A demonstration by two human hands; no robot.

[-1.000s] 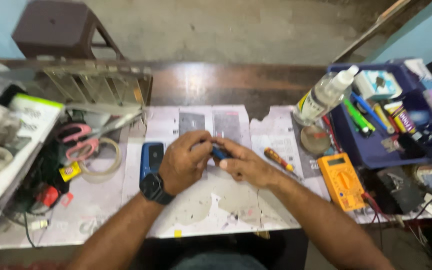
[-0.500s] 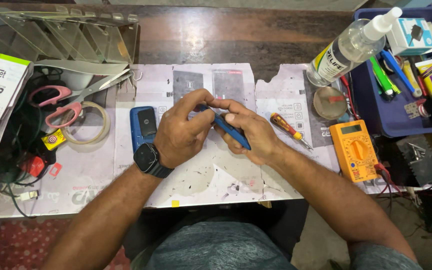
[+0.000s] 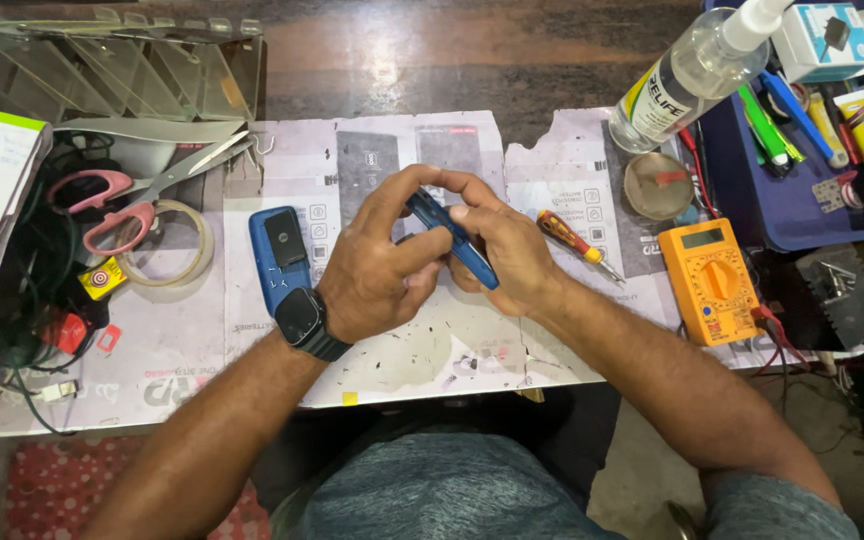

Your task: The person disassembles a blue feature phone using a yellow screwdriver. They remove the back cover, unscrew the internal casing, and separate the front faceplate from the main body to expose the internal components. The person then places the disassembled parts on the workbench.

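- Left hand point(image 3: 382, 270): closed on the upper end of a slim blue phone part point(image 3: 452, 240), thumb and forefinger pinching it from above; a dark smartwatch point(image 3: 302, 322) sits on that wrist
- Right hand point(image 3: 502, 255): closed on the same blue phone part, fingers wrapped about its lower end, which juts out below the knuckles
- Position of the part: held edge-on between both hands, clear of the paper work mat point(image 3: 392, 340), above the mat's middle
- Change noted: half a second ago the hands held the part at much the same tilt; a second ago they were closer together and only a short blue tip showed. More of the part's length is exposed now
- Reading: the hands appear to be working along the part's edge or seam; whether it has parted cannot be told, as the fingers hide the joint
- Nearby, untouched: a blue phone body point(image 3: 280, 255) flat on the mat just left of the left hand; a red-handled screwdriver point(image 3: 572, 240) just right of the right hand; an orange multimeter point(image 3: 712, 280) further right
- Also present: pink-handled scissors point(image 3: 142, 195) and a tape roll point(image 3: 167, 250) at far left, a clear spray bottle point(image 3: 692, 70) at upper right, a blue tray point(image 3: 762, 200) of tools beside it
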